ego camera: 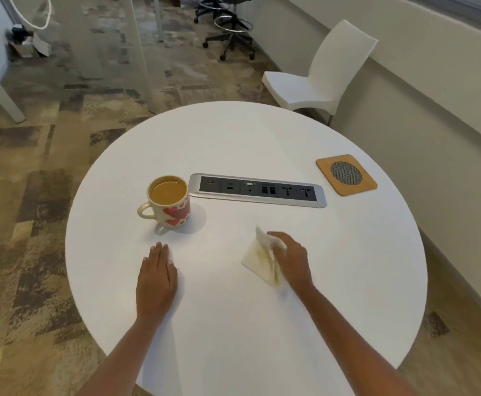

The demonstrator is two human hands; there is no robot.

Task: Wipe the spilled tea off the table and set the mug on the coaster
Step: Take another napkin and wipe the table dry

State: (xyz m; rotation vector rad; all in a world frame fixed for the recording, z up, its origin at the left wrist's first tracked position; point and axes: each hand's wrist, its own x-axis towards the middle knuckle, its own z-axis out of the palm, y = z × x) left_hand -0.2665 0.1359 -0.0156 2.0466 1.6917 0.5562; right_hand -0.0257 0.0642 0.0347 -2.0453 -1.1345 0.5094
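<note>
The round white table point(262, 138) has a long plug strip point(259, 190) across its middle. My left hand point(157, 277) lies flat with straight fingers at 8 o'clock, and my right hand point(292, 257) is down at 4 o'clock. The mug point(173, 212), full of tea, stands at 10 o'clock, well apart from the coaster point(346, 174) at 2 o'clock, and my right hand holds a bunched, stained napkin point(257, 258) against the table.

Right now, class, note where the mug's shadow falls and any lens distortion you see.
Head view: the mug casts a soft shadow to its right on the white table; head view again, the background posts lean, a wide-angle effect.
</note>
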